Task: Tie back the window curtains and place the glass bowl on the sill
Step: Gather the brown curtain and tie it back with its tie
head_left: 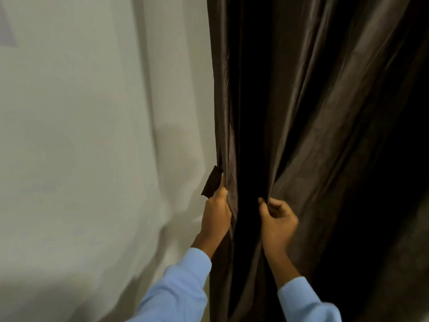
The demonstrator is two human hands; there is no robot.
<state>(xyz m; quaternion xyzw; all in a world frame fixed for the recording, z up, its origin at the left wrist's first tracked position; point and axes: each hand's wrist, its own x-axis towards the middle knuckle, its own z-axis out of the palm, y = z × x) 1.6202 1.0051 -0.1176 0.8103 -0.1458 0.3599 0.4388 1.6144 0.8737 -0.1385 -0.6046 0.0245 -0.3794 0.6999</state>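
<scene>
Currently: my left hand grips left edge of dark brown glossy fabric curtain, thumb up against short dark flat strip at that edge. My right hand pinches fold just to right, fingers curled.

Risk: slick cloth slides out of pinch and gather loosens; strip slips free if grip shifts.

Pale sheer curtain hangs left. Cannot tell whether strip is tie-back or tab. No glass bowl, sill or window in view. Deep folds black, unreadable.
</scene>
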